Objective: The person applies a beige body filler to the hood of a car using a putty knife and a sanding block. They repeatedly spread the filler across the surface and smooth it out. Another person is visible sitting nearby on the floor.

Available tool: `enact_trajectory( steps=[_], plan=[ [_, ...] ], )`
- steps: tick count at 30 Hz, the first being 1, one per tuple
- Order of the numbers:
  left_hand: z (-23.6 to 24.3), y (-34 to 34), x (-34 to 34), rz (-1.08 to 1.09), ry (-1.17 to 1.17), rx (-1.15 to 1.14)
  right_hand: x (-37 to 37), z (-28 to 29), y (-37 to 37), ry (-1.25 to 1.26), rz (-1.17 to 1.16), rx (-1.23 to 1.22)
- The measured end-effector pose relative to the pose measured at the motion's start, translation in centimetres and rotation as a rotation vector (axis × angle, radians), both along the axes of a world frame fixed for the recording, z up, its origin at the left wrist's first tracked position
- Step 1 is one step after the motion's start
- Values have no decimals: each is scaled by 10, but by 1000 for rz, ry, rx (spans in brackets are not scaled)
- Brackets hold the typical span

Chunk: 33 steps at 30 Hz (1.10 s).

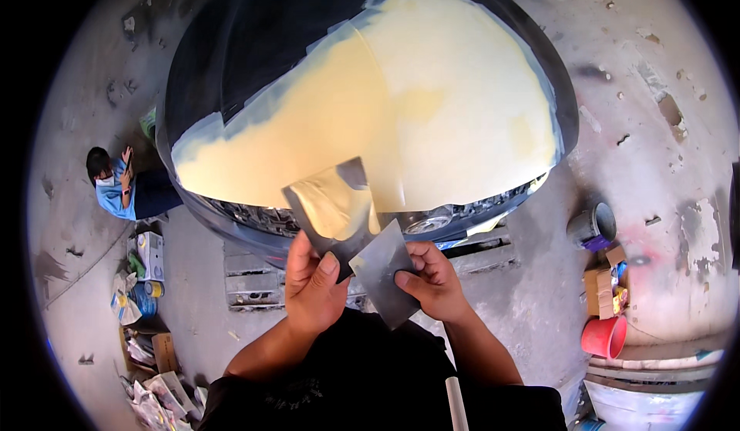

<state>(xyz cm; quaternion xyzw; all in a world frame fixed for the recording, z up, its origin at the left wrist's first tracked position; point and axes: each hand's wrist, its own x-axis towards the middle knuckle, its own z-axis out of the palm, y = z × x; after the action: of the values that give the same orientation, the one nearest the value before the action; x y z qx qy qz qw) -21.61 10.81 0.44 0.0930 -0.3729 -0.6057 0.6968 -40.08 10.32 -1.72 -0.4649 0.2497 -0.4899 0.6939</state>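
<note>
Filler could drip off blade [331,204] onto you.
L hand [314,288] grips it tilted; R hand [433,281] pinches scraper [383,277] w/ edges touching.

The person is wearing a dark, almost black garment that is covering the torso and lap, with a faint pale print showing on the fabric. Both forearms are showing bare, and the left hand [314,288] and right hand [433,281] are wearing no gloves.
</note>
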Motion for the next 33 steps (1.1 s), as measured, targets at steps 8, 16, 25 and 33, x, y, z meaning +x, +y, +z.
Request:
enact_trajectory(
  steps=[8,16,25,33],
  plan=[
    [29,-13,13,251,-1142,-426,-17,39,-33,-160,-5,-177],
    [5,-46,41,-224,-469,72,-36,116,-53,359,4,-987],
    [10,-48,11,-249,-250,48,-59,107,-81,1139,-315,-1030],
    [37,-38,-24,-64,-244,154,-37,122,-41,1206,-600,-1258]
  ],
)
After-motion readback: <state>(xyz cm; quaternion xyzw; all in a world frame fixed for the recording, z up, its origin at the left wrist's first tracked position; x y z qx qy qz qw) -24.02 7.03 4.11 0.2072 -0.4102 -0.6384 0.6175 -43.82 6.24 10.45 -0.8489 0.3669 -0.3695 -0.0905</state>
